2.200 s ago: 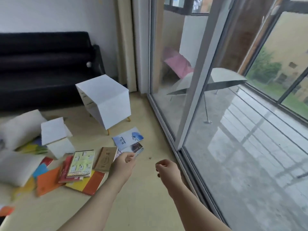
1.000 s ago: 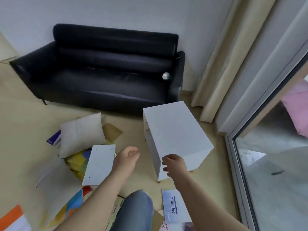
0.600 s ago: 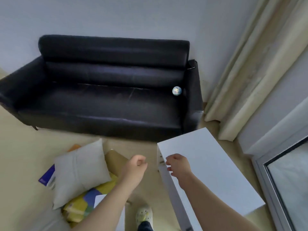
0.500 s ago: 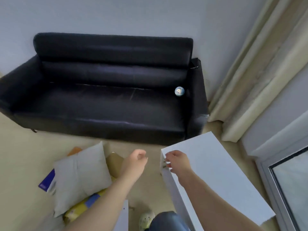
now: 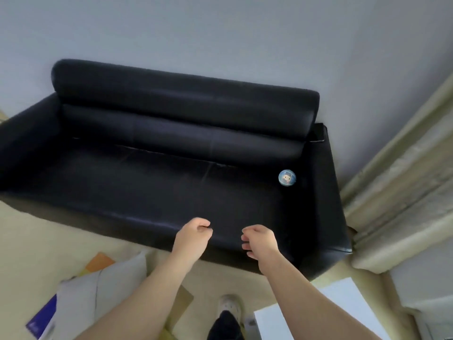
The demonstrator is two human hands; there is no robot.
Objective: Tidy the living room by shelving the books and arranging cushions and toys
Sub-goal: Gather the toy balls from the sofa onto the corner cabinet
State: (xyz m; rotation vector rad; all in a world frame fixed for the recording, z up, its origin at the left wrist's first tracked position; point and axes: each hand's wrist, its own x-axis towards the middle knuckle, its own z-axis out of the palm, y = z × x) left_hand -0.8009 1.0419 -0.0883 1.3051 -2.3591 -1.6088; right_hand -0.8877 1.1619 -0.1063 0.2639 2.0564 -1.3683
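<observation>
A small blue toy ball (image 5: 287, 177) lies on the right end of the black sofa (image 5: 152, 182), close to its armrest. My left hand (image 5: 192, 238) hovers over the sofa's front edge with fingers loosely curled, holding nothing. My right hand (image 5: 259, 241) hangs beside it, fingers loosely curled and empty, well short of the ball. A white cushion (image 5: 98, 298) lies on the floor at lower left, on top of books; a purple book (image 5: 41, 320) and an orange one (image 5: 99, 261) stick out from under it.
A white cabinet (image 5: 316, 315) stands at lower right, close to my right forearm. Beige curtains (image 5: 402, 192) hang to the right of the sofa. My shoe (image 5: 229, 306) is on the beige floor in front of the sofa.
I have stepped closer to the sofa and the view has risen. My right hand has left the white cabinet's top edge; both hands now hang over the sofa's front edge.
</observation>
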